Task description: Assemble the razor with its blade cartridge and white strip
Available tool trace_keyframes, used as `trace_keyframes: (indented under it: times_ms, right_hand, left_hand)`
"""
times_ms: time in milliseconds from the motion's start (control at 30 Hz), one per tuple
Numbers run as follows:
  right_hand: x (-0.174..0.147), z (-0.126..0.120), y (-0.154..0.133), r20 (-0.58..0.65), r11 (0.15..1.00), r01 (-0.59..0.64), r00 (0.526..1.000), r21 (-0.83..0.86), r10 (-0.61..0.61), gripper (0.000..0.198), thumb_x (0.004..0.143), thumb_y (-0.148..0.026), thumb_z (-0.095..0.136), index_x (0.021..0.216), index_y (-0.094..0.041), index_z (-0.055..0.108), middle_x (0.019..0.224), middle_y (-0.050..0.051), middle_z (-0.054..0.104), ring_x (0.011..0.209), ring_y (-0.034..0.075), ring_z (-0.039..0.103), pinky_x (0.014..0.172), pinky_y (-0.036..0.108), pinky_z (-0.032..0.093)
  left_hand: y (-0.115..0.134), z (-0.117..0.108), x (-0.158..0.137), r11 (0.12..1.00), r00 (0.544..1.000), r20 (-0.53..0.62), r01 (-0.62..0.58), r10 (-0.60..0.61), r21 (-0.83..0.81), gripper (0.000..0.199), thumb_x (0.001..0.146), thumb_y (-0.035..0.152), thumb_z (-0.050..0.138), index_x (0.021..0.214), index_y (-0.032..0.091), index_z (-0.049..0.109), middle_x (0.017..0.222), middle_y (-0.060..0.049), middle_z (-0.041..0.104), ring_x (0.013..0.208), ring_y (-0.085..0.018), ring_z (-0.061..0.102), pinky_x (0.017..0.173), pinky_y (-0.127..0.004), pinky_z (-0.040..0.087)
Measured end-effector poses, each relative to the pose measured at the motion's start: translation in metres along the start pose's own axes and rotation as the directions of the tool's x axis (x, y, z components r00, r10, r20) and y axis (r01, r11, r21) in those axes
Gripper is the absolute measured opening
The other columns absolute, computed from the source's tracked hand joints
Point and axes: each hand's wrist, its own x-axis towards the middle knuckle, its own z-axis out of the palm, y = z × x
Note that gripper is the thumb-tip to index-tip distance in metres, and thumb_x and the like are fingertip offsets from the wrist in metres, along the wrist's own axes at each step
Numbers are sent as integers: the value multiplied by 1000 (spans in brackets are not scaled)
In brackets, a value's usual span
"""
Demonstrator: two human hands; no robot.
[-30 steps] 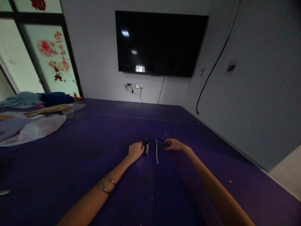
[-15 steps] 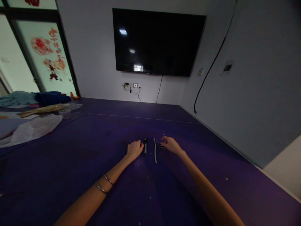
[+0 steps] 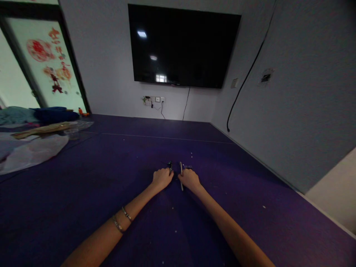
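Note:
My left hand (image 3: 162, 179) is closed, with its fingers round a small, narrow dark object (image 3: 170, 165) whose far end sticks out past them. Close by, my right hand (image 3: 190, 178) pinches a thin, pale, slightly curved strip (image 3: 182, 187), which shows above and below the fingers. A small dark piece (image 3: 188, 167) lies just beyond my right knuckles, partly hidden by them. The objects are too small and dim for me to tell their exact kind.
The purple surface (image 3: 116, 185) carries scattered white specks. At the left lie a plastic sheet (image 3: 41, 152) and folded cloths (image 3: 52, 115). A television (image 3: 183, 48) hangs on the far wall, and a black cable (image 3: 244, 79) dangles at the right.
My right hand has moved left from the small dark piece and taken hold of the pale strip. My left hand has shifted slightly right, closing over the dark object. The view has turned slightly.

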Motion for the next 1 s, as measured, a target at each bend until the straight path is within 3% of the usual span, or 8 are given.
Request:
trace_keyframes:
  times_ms: [433,600,700,800,900,1000]
  right_hand:
    - [3,0,-13,-1,1000,-18,1000,22,18,39,81,-41,42,96,-14,66,96,20,66,90,31,63,72,38,45]
    - [5,1,-8,-6,998,-31,999,48,31,42,81,-49,41,88,-18,67,91,17,66,88,30,62,71,38,44]
    - [11,-2,6,-86,990,-6,996,139,18,31,79,-45,47,85,-21,66,88,11,65,86,26,61,71,35,43]
    - [24,-6,30,-242,960,161,965,230,-104,20,74,-28,55,89,-20,66,101,9,61,98,23,55,81,33,40]
    - [36,-5,57,-285,928,272,938,254,-197,30,65,-21,64,95,-21,65,116,8,55,113,24,47,93,40,32]
    - [43,4,78,-246,907,281,946,314,-208,43,60,-23,69,103,-23,63,118,8,56,114,25,47,95,43,31]
  left_hand:
    - [0,0,-1,1000,1000,9,3,-3,7,45,90,41,25,96,18,63,92,-12,67,86,-26,63,72,-35,46]
    - [-2,3,1,1000,1000,-18,-14,14,-2,49,90,41,20,93,17,63,89,-12,67,82,-27,64,69,-37,46]
    - [-4,3,2,1000,999,-30,-15,14,-15,52,90,43,18,90,17,63,87,-12,67,80,-26,64,68,-36,46]
    - [-6,1,3,1000,999,-53,-4,3,-26,53,91,44,18,91,17,63,87,-11,67,80,-26,64,68,-35,46]
    - [-10,-3,5,999,998,-59,22,-24,-31,54,91,45,16,92,17,63,88,-11,67,81,-26,64,68,-35,46]
    - [-14,-5,8,998,997,-61,48,-50,-34,54,91,44,16,93,17,63,90,-11,67,83,-25,63,70,-34,46]
